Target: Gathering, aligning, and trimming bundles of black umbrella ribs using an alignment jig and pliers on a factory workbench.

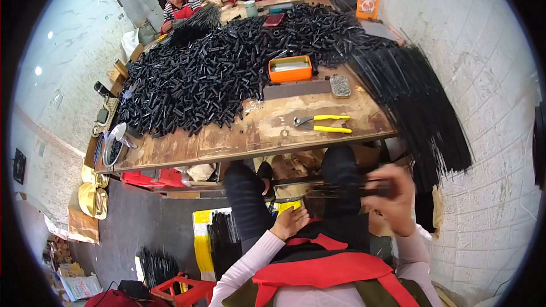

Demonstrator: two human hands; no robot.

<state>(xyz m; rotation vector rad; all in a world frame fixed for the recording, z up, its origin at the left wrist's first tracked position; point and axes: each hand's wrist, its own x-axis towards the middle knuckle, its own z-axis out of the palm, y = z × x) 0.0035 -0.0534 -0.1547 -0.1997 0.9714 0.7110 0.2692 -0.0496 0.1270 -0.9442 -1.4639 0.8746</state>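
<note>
My left hand [290, 223] rests palm up above my lap, fingers stretched and slightly curled, with nothing visible in it. Farther right, my right hand [398, 196] is raised beside my knee and smeared by motion. Its fingers close around thin dark rods [333, 192], whose blurred ends point left across my legs. On the tabletop ahead lie end-cutting pliers [324, 123] with yellow handles. Behind them stand an orange rectangular tray [290, 69] and a small clear box of tiny metal parts [340, 86].
A large heap of short black tubes [193, 79] covers much of the wooden table [227, 146]. Long black rods [421, 108] hang over its right edge. Bundled black rods [222, 241] and a red plastic crate [185, 290] are on the floor at left. Two people [185, 8] work at the far side.
</note>
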